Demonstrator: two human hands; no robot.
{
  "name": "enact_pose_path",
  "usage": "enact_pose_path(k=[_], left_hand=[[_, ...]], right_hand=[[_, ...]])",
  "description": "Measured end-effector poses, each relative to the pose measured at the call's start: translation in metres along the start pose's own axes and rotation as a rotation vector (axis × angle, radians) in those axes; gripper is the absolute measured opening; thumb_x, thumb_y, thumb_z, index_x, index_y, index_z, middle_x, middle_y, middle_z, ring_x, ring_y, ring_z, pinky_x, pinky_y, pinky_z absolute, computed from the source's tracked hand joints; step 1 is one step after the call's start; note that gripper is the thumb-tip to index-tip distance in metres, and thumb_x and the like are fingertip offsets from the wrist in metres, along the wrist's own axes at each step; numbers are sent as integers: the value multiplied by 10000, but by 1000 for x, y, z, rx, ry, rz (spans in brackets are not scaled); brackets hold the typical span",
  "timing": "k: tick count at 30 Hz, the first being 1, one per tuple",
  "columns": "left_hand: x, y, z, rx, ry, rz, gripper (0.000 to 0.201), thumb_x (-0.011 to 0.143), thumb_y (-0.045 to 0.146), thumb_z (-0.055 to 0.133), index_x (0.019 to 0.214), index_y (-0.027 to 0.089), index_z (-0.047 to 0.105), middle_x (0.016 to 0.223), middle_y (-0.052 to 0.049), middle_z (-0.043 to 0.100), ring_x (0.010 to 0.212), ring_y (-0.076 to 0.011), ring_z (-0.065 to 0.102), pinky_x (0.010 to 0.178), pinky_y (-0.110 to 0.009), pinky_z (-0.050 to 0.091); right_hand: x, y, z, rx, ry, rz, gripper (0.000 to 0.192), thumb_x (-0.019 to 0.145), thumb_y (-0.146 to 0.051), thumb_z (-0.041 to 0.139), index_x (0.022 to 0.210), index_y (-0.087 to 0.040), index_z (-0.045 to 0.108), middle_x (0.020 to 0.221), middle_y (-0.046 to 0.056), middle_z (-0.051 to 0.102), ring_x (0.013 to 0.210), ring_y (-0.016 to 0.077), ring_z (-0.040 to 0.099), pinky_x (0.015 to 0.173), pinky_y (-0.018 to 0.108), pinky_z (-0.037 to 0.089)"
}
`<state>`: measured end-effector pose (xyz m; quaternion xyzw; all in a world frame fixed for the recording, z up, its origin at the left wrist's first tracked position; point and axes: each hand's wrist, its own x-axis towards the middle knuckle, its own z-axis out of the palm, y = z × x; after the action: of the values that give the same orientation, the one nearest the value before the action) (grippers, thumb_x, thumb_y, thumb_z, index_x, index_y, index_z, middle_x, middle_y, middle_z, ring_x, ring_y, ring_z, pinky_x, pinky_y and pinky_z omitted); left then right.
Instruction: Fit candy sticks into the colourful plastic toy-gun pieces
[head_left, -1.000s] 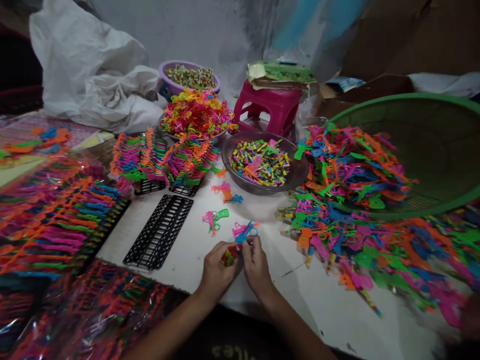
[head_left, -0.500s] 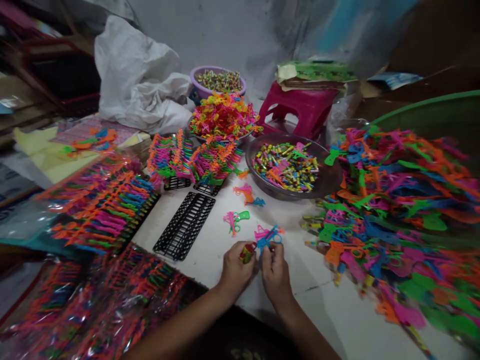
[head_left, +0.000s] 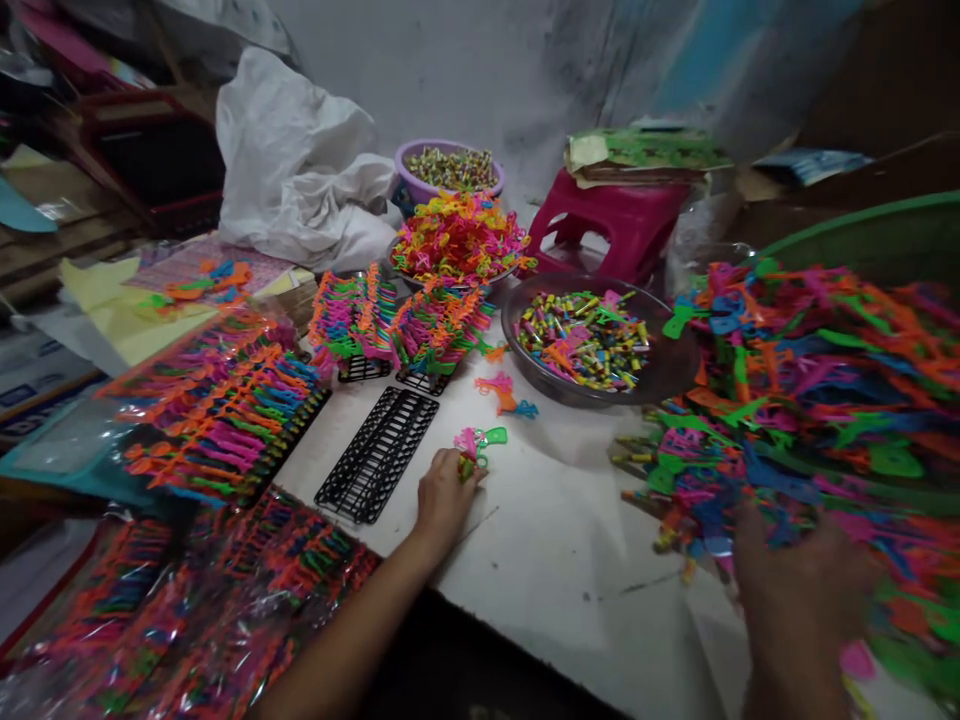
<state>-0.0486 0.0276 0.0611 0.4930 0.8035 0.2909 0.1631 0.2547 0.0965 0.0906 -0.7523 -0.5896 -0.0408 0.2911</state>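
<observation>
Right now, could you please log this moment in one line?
left hand: small pieces in grip, by pink-green toy | right hand: blurred, at toy pile, grip unclear | black rack: on table

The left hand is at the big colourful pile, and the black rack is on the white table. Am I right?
Not quite: the head view shows the right hand, not the left, at the big colourful pile. The left hand is by the pink-and-green toy. The black rack is indeed on the white table.
</observation>
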Motion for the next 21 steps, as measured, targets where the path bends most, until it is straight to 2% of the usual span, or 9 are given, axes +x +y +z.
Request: enact_pose_path(k=[2,3,5,8,10,14,16,19,21], left_hand=[[6,0,5,65,-48,2,120,715,299,556,770,195,530,842,-30,560,762,-167,532,640,-254,370],[6,2,8,73,-77,14,89,716,266,543,766,196,524,833,-27,559,753,-164,530,632,-250,362],[4,7,12,62,-135,61,19,707,192,513,725,198,510,760,-5,555,708,-147,524,609,-233,349],[-5,12,7,5,-227,125,47,696,184,502,667,208,474,607,42,507,589,-118,493,543,-204,330],[-12,13,-1,-8,-263,175,48,709,214,495,674,214,463,587,48,495,562,-115,478,528,-200,324],[-22,15,-11,104,-291,318,113,694,106,446,707,212,484,670,11,542,640,-141,508,579,-225,333],[-24,19,-10,116,-303,334,187,659,47,428,714,209,503,684,0,553,664,-150,520,593,-235,342],[-22,26,-7,-108,-259,299,158,658,88,491,758,198,544,763,-21,582,747,-163,542,653,-247,380],[-19,30,-6,-366,-235,160,145,677,207,556,820,187,565,790,-30,589,732,-158,555,635,-247,408]], right_hand=[[-4,-4,6,48,-38,-43,488,752,-460,432,1056,-97,547,877,215,567,861,336,532,640,450,414],[-11,-11,11,118,-121,-97,437,758,-452,422,990,-117,581,831,173,589,788,293,558,633,417,437],[-29,-32,25,326,-337,-337,353,785,-409,399,922,-154,601,805,109,615,700,218,577,642,367,468],[-54,-61,37,443,-429,-646,305,799,-292,419,1040,-177,566,978,100,605,890,208,557,777,361,453],[-66,-75,36,423,-431,-766,392,773,-238,457,1157,-168,498,1110,119,543,1014,228,495,841,384,417],[-79,-92,23,340,-390,-801,526,737,-234,515,1249,-170,412,1211,139,456,1064,265,437,876,435,364],[-83,-97,22,295,-431,-813,412,750,-226,517,1159,-184,505,1093,128,541,978,259,485,832,424,384],[-83,-95,30,285,-515,-735,169,790,-191,478,877,-189,624,799,84,622,774,214,545,722,359,420],[-80,-88,37,374,-474,-538,166,818,-220,449,804,-183,610,766,69,620,740,188,555,703,323,425]])
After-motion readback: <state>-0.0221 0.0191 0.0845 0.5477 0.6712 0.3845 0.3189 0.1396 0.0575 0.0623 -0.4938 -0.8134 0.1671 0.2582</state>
